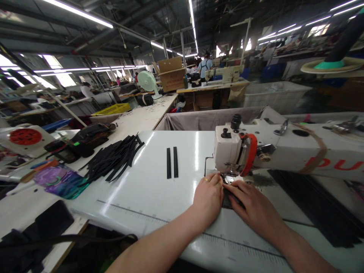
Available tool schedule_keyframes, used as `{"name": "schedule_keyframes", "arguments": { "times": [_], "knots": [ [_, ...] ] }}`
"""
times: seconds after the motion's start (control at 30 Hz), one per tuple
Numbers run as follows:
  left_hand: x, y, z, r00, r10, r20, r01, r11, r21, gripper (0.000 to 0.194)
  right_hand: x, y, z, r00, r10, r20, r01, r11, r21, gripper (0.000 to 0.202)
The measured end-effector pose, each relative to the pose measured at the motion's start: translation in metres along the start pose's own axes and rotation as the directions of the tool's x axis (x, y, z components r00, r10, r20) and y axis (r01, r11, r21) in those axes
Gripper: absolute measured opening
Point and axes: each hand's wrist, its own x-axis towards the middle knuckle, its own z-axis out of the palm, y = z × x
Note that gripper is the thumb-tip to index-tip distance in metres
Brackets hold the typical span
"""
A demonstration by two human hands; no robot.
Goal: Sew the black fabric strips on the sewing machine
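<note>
A white sewing machine [227, 148] with an orange lever stands on the pale table. At its presser foot lies a small dark fabric piece [227, 199], mostly covered by my fingers. My left hand [209, 195], wearing a ring, has its fingers pressed together on the piece's left side, close to the needle. My right hand [247, 199] holds the right edge between thumb and fingers. The needle tip and the far end of the piece are hidden. Two short black strips [172, 163] lie side by side to the left of the hands.
A pile of black strips [113, 157] lies on the left, beside a shiny purple-teal bag [58, 178]. Long black fabric pieces [315, 204] lie under the machine arm at right. A ruler scale [159, 218] runs along the table front. A fan [148, 81] and cardboard box [172, 74] stand behind.
</note>
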Motion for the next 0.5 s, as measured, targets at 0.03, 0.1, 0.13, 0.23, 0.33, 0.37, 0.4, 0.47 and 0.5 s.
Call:
{"name": "schedule_keyframes", "arguments": {
  "times": [0.03,0.1,0.13,0.23,0.33,0.37,0.4,0.47,0.5],
  "knots": [
    [0.0001,0.0001,-0.0001,1.000,-0.002,-0.002,0.002,1.000,0.001,0.025,0.0001,-0.0003,-0.0001,1.000,-0.001,-0.001,0.001,1.000,-0.004,0.030],
    [0.0005,-0.0001,-0.0006,1.000,0.001,-0.002,-0.001,1.000,-0.001,0.024,0.0003,-0.0009,-0.0002,1.000,-0.005,-0.004,0.005,1.000,-0.011,0.030],
    [0.0006,-0.0004,-0.0006,1.000,0.002,-0.001,-0.002,1.000,-0.001,0.023,0.0005,-0.0011,-0.0004,1.000,-0.007,-0.006,0.007,1.000,-0.014,0.030],
    [0.0002,-0.0019,0.0011,1.000,0.012,0.009,-0.012,1.000,0.009,0.025,0.0009,-0.0017,-0.0009,1.000,-0.009,-0.017,0.008,1.000,-0.017,0.030],
    [-0.0024,-0.0024,0.0041,0.999,0.040,0.016,-0.040,0.999,0.013,0.028,0.0004,-0.0012,-0.0007,1.000,0.003,-0.013,-0.003,1.000,0.001,0.030],
    [-0.0036,-0.0019,0.0046,0.999,0.052,0.013,-0.052,0.999,0.011,0.028,0.0000,-0.0006,-0.0002,1.000,0.006,-0.010,-0.006,1.000,0.008,0.030],
    [-0.0047,-0.0010,0.0046,0.998,0.062,0.009,-0.062,0.998,0.009,0.029,-0.0006,0.0001,0.0005,1.000,0.007,-0.010,-0.007,1.000,0.014,0.030],
    [-0.0058,0.0011,0.0024,0.997,0.078,0.005,-0.078,0.997,0.006,0.030,-0.0023,0.0022,0.0023,1.000,-0.001,-0.021,0.001,1.000,0.018,0.029],
    [-0.0056,0.0015,0.0001,0.996,0.085,0.013,-0.085,0.996,0.008,0.030,-0.0034,0.0033,0.0034,1.000,-0.006,-0.031,0.006,1.000,0.018,0.028]
  ]
}}
